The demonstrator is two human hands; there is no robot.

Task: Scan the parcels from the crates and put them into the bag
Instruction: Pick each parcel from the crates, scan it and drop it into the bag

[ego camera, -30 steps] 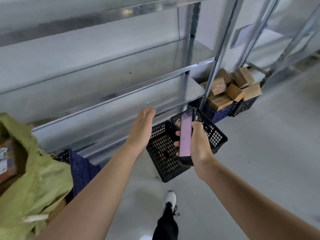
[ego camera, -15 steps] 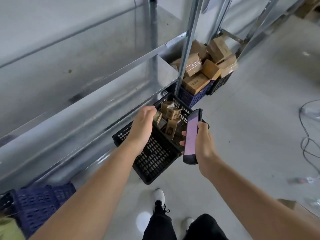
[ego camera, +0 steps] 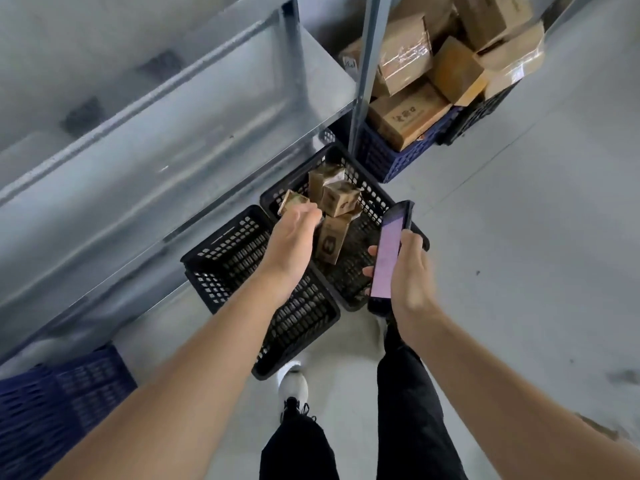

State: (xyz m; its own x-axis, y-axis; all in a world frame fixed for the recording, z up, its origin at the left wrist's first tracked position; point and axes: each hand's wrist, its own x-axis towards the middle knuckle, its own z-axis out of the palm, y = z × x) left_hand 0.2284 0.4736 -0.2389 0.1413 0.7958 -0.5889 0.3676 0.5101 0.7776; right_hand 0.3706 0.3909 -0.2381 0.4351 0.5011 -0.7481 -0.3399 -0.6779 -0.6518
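1. Fingers of the left hand (ego camera: 291,244) are curled at their tips above the small brown cardboard parcels (ego camera: 337,202); whether anything is pinched cannot be told, since the fingertips are blurred.
2. Fingers of the right hand (ego camera: 410,271) are wrapped around a black handheld scanner with a lit pale pink screen (ego camera: 389,251), which is held upright over the near edge of the crate.
3. Four or so small parcels are seen in the black perforated plastic crate (ego camera: 370,202) on the grey floor; they are taped, printed with dark marks, and lie tilted against one another.
4. A second black perforated crate (ego camera: 242,271) is placed just beside it, touching, under the left forearm.
5. Larger brown cardboard boxes (ego camera: 446,53), some wrapped in clear tape, are heaped in a blue plastic crate (ego camera: 388,157) further back, behind a grey metal shelf post (ego camera: 363,74).
6. Another blue crate (ego camera: 62,403) is seen at the lower left beneath the galvanised metal shelf (ego camera: 173,140).
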